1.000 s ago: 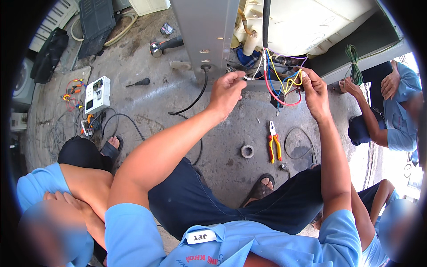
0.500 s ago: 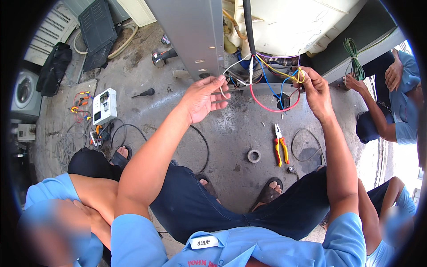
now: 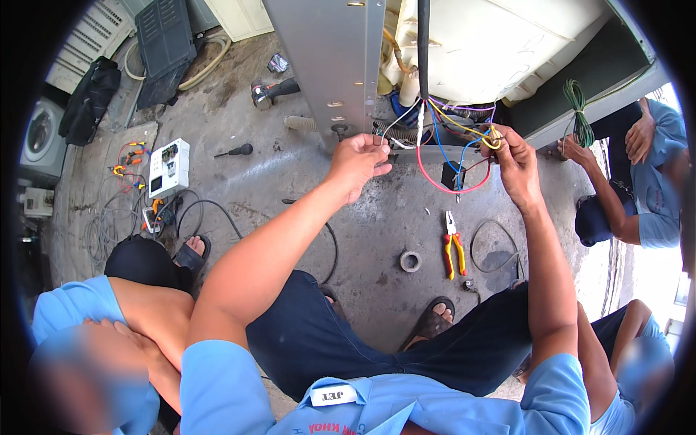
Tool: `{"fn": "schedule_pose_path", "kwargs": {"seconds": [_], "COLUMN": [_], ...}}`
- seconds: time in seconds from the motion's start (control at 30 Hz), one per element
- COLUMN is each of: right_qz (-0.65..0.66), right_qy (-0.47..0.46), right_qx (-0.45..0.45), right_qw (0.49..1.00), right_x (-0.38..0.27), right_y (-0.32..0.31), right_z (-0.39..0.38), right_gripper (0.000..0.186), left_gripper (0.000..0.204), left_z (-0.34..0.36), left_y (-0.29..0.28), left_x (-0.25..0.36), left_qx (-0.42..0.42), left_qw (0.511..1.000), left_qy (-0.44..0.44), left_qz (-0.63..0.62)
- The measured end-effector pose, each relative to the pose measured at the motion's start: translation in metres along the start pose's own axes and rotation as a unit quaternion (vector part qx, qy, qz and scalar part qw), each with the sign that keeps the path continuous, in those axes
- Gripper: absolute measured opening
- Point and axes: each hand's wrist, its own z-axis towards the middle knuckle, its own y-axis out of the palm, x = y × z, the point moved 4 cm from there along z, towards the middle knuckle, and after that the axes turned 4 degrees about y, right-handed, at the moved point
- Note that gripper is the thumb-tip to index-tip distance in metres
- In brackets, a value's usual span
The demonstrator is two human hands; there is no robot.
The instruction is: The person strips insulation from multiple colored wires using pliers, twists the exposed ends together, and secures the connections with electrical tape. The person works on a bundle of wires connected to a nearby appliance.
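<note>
My left hand (image 3: 357, 168) has thumb and index finger pinched on the end of a white wire (image 3: 401, 125), in front of the grey metal panel. To the right, my right hand (image 3: 516, 164) grips a bunch of coloured wires (image 3: 493, 138); yellow loops and blue ends show at its fingertips. A red wire (image 3: 449, 191) sags in a loop between the white taped part of the harness (image 3: 420, 125) and my right hand. The wires branch from a black sleeved cable (image 3: 423, 51). Just behind the red loop is a small black box (image 3: 454, 176).
Combination pliers (image 3: 454, 246), a tape roll (image 3: 410, 261) and a screwdriver (image 3: 235, 151) lie on the concrete floor. Above stands an opened machine's grey cabinet (image 3: 326, 58) with a white tub (image 3: 493, 43). A co-worker's hand (image 3: 576, 151) is at the right; another person crouches left.
The view has shifted, so the cabinet appears further right. My left fingers are more curled, and the white wire that hung past them no longer shows there. My right hand keeps its grip.
</note>
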Motion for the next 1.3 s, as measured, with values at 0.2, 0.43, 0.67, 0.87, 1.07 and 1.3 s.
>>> {"fn": "schedule_pose_path", "kwargs": {"seconds": [0.2, 0.43, 0.67, 0.87, 1.07, 1.3], "right_qz": [-0.007, -0.010, -0.037, -0.044, -0.050, -0.049], "right_qy": [0.004, 0.007, -0.018, -0.012, -0.009, -0.011], "right_qx": [0.006, -0.001, -0.006, -0.009, -0.007, 0.000], "right_qw": [1.000, 1.000, 0.999, 0.999, 0.999, 0.999], "right_x": [0.002, 0.008, 0.007, 0.007, 0.005, 0.005], "right_y": [0.001, -0.001, 0.000, -0.002, -0.002, 0.000], "right_z": [0.000, 0.001, 0.003, 0.003, 0.002, 0.003], "right_gripper": [0.030, 0.030, 0.030, 0.029, 0.030, 0.032], "left_gripper": [0.023, 0.025, 0.022, 0.021, 0.019, 0.021], "left_z": [0.003, -0.003, -0.005, -0.005, -0.004, -0.005], "left_y": [0.000, 0.002, -0.002, -0.001, -0.002, -0.004], "left_x": [-0.001, 0.002, 0.004, 0.007, 0.007, 0.008], "left_qx": [-0.050, -0.031, -0.032, -0.025, -0.029, -0.029], "left_qw": [0.991, 0.996, 0.997, 0.998, 0.998, 0.998], "left_qy": [-0.038, -0.039, -0.023, -0.013, -0.002, -0.005], "left_qz": [-0.119, -0.071, -0.062, -0.057, -0.065, -0.059]}}
